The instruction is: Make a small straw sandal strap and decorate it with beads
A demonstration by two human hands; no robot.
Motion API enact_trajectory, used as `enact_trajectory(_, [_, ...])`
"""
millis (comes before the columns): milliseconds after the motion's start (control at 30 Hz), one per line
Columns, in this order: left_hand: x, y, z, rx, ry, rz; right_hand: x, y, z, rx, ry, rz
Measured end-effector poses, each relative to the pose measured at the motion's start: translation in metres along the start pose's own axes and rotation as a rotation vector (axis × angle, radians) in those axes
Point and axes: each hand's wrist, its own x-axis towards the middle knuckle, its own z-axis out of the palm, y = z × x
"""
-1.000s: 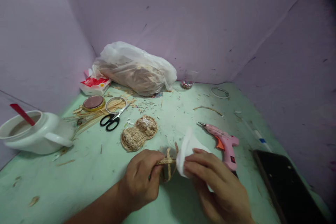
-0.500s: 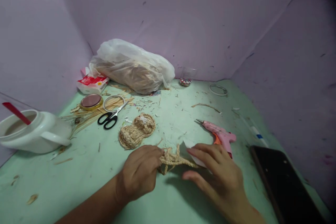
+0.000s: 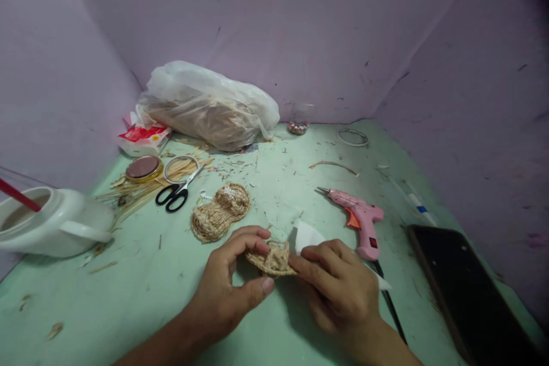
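Note:
A small braided straw piece [image 3: 274,259] is held above the green table in front of me. My right hand [image 3: 341,286] pinches its right end, with the fingers curled. At its left side my left hand [image 3: 238,277] has thumb and fingers spread apart, the fingertips at the piece's upper edge. White paper [image 3: 307,235] shows behind and beneath my right hand. Beyond my left hand lies a woven straw sole shape [image 3: 221,213] with clear beads on its far end. A pink glue gun [image 3: 358,217] rests beyond my right hand.
Black-handled scissors [image 3: 179,189], a round tin [image 3: 144,168] and straw strips lie at left, near a white pot [image 3: 64,223]. A plastic bag [image 3: 210,106] and a bead jar [image 3: 298,126] stand at the back. A phone [image 3: 467,291] lies at right.
My left fingers have opened from a closed grip around the straw piece. My right hand has closed on its right end. The view has shifted slightly, and more of the glue gun shows.

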Motion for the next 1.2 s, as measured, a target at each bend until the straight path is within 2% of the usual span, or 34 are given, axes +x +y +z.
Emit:
enact_trajectory(167, [0.000,-0.006,0.003,-0.247,0.012,-0.076,-0.003,0.002,0.002,0.063,-0.003,0.030])
enact_trajectory(333, [0.000,-0.010,0.005,-0.315,0.016,-0.051,-0.003,0.002,0.004,0.089,-0.017,0.040])
enact_trajectory(767, [-0.002,-0.004,0.012,-0.260,0.098,-0.084,-0.001,-0.001,0.007,0.140,0.004,0.019])
enact_trajectory(967, [-0.003,-0.005,0.017,-0.222,0.158,-0.098,0.000,-0.003,0.006,0.101,0.034,-0.060])
enact_trajectory(1200, [-0.007,-0.006,0.024,-0.128,0.234,-0.078,0.000,-0.005,0.006,0.095,0.031,-0.083])
